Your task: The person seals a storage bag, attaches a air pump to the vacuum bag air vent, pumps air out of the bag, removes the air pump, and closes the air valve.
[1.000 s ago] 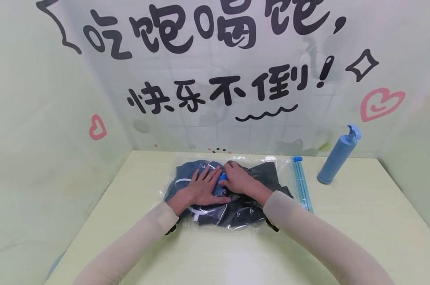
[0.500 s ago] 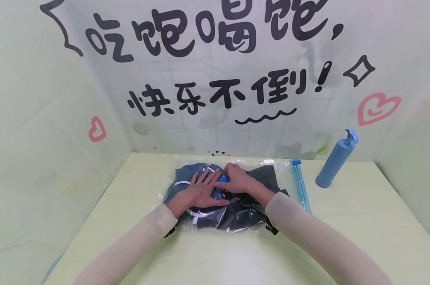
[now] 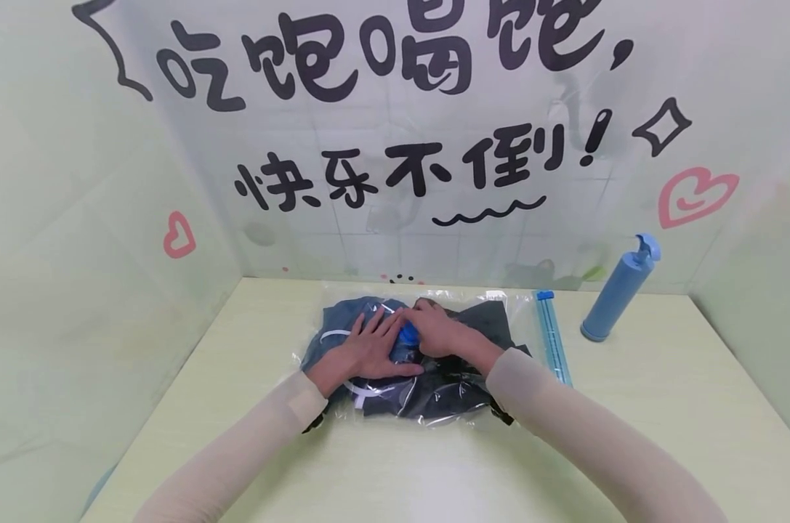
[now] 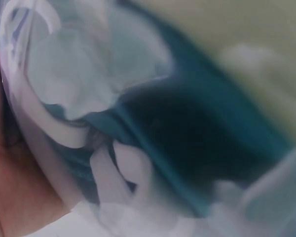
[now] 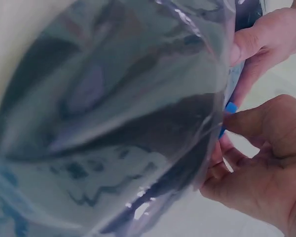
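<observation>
A clear vacuum storage bag (image 3: 525, 309) with dark and blue clothes (image 3: 489, 319) inside lies flat on the table. My left hand (image 3: 368, 354) rests palm down on its left half, fingers spread and thumb stretched to the right. Near the middle of the bag, my right hand (image 3: 439, 331) curls its fingers around the blue valve cap (image 3: 408, 334); the right wrist view shows the blue cap (image 5: 231, 107) by the right thumb, partly hidden. White straps (image 4: 108, 173) show through the plastic in the left wrist view.
A blue hand pump (image 3: 617, 298) stands upright at the right of the table (image 3: 669, 407). The bag's blue zip strip (image 3: 553, 338) with its slider lies along the bag's right edge. A printed sheet (image 3: 290, 254) stands behind the table.
My right hand has turned about the valve cap; its fingertips now lie farther left over the cap, and the thumb has gone out of sight. My left hand stays in place.
</observation>
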A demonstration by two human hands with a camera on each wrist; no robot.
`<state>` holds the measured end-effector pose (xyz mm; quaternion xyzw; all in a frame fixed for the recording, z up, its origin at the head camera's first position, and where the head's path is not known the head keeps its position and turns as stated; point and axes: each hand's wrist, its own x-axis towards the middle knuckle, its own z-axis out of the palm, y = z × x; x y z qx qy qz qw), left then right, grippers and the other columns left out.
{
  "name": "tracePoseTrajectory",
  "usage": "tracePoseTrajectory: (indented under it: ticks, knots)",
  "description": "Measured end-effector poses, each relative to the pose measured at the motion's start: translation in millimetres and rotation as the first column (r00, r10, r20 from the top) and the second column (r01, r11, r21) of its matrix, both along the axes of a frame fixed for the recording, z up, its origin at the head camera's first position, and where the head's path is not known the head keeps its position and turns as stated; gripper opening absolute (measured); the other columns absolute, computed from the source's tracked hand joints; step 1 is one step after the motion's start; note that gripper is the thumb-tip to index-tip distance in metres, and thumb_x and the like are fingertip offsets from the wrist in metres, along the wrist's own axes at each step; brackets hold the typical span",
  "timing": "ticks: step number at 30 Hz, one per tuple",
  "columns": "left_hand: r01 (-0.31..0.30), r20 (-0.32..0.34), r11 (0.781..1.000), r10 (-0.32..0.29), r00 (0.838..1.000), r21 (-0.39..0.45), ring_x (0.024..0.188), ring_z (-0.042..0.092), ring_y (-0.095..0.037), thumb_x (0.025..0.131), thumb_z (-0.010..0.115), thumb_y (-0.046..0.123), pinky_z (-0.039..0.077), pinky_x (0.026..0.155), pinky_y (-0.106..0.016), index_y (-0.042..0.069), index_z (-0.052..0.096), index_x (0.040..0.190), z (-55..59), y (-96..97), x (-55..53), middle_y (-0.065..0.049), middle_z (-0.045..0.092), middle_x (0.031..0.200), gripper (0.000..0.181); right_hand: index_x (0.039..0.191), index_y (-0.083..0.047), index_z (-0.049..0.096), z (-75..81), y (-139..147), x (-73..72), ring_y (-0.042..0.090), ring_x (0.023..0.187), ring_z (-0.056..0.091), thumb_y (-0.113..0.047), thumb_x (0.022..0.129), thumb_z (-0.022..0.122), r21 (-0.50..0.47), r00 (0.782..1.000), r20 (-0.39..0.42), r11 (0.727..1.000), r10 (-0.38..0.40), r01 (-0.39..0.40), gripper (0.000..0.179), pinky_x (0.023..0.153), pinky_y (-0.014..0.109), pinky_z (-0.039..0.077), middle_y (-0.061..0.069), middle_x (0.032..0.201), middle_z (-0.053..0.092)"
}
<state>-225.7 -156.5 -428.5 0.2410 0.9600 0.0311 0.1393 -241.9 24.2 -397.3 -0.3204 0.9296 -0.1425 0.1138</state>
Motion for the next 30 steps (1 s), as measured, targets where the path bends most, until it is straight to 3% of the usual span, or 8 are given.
tracePoseTrajectory:
  ticks: [2, 5, 9, 15, 17, 21, 26, 30]
  knots:
    - [0.003, 0.003, 1.000, -0.003, 1.000, 0.006, 0.153, -0.001, -0.034, 0.087, 0.048, 0.082, 0.002, 0.117, -0.061, 0.017, 0.006, 0.165, 0.3, -0.3, -0.1, -0.002, 0.005, 0.170, 0.110, 0.130, -0.002, 0.053, 0.7, 2, -1.5, 0.036, 0.119, 0.046, 0.000, 0.089, 0.069, -0.062, 0.996, 0.074, 0.997, -0.048, 0.053, 0.044, 0.103, 0.050, 0.038, 0.019, 0.126, 0.050]
    - [0.001, 0.011, 1.000, -0.001, 1.000, 0.009, 0.153, -0.002, -0.033, 0.088, 0.049, 0.081, 0.001, 0.117, -0.061, 0.017, 0.006, 0.165, 1.4, -0.3, -0.1, 0.000, 0.004, 0.170, 0.109, 0.131, 0.004, 0.047, 1.3, -1, -1.7, 0.039, 0.116, 0.050, -0.024, 0.096, 0.071, -0.088, 0.976, 0.128, 0.978, -0.179, 0.191, 0.050, 0.099, 0.050, 0.043, 0.025, 0.129, 0.047]
    - [-0.004, 0.011, 1.000, 0.004, 1.000, -0.002, 0.153, -0.003, -0.031, 0.088, 0.049, 0.080, 0.000, 0.117, -0.060, 0.016, 0.007, 0.165, 2.7, 0.5, 0.1, 0.001, 0.003, 0.170, 0.108, 0.145, 0.009, 0.036, 0.1, -9, 1.6, 0.042, 0.119, 0.056, -0.049, 0.100, 0.061, 0.044, 0.961, 0.038, 0.961, -0.273, 0.272, 0.078, 0.095, 0.051, 0.049, 0.031, 0.139, 0.045]
    - [-0.005, 0.008, 1.000, 0.005, 1.000, 0.008, 0.153, 0.000, -0.033, 0.087, 0.051, 0.081, 0.002, 0.117, -0.061, 0.016, 0.008, 0.165, 1.3, 3.0, 0.0, -0.001, 0.005, 0.169, 0.110, 0.149, -0.004, 0.045, 0.0, -12, 3.3, 0.033, 0.124, 0.051, -0.026, 0.104, 0.061, 0.202, 0.992, -0.079, 0.973, -0.094, 0.108, 0.052, 0.103, 0.047, 0.043, 0.021, 0.139, 0.048]
    - [-0.016, 0.015, 1.000, 0.016, 1.000, 0.002, 0.153, -0.001, -0.033, 0.087, 0.050, 0.081, 0.001, 0.117, -0.061, 0.016, 0.007, 0.165, 1.2, 3.1, 0.2, 0.000, 0.005, 0.169, 0.110, 0.146, -0.009, 0.048, 2.2, -10, 2.3, 0.032, 0.118, 0.051, -0.012, 0.100, 0.066, 0.186, 0.997, -0.066, 0.981, -0.040, 0.052, 0.049, 0.103, 0.046, 0.043, 0.019, 0.133, 0.049]
    - [-0.025, 0.027, 1.000, 0.025, 0.999, -0.009, 0.153, -0.003, -0.032, 0.087, 0.048, 0.083, 0.000, 0.117, -0.060, 0.017, 0.008, 0.165, 0.6, 2.3, 0.1, 0.000, 0.004, 0.170, 0.110, 0.127, -0.016, 0.055, 7.0, -3, 1.8, 0.035, 0.115, 0.044, 0.006, 0.091, 0.064, 0.088, 0.998, 0.058, 0.996, 0.018, -0.023, 0.043, 0.100, 0.048, 0.039, 0.016, 0.125, 0.045]
    - [-0.020, 0.032, 1.000, 0.020, 0.999, -0.007, 0.153, -0.004, -0.032, 0.087, 0.049, 0.082, 0.000, 0.117, -0.060, 0.018, 0.008, 0.165, 1.2, 1.4, -1.0, 0.001, 0.002, 0.170, 0.109, 0.112, -0.017, 0.055, 7.5, 5, -0.4, 0.036, 0.121, 0.036, -0.010, 0.100, 0.063, -0.051, 0.979, 0.204, 0.999, 0.023, -0.012, 0.016, 0.101, 0.052, 0.034, 0.013, 0.125, 0.043]
    - [-0.022, 0.029, 1.000, 0.022, 0.999, -0.014, 0.153, -0.003, -0.032, 0.087, 0.047, 0.083, 0.000, 0.117, -0.061, 0.018, 0.012, 0.165, 0.3, 1.4, -1.3, 0.001, 0.003, 0.170, 0.108, 0.102, -0.017, 0.054, -0.1, 2, -0.1, 0.030, 0.108, 0.043, -0.020, 0.102, 0.065, -0.080, 0.998, 0.057, 0.997, 0.025, -0.021, 0.011, 0.092, 0.047, 0.037, 0.006, 0.104, 0.049]
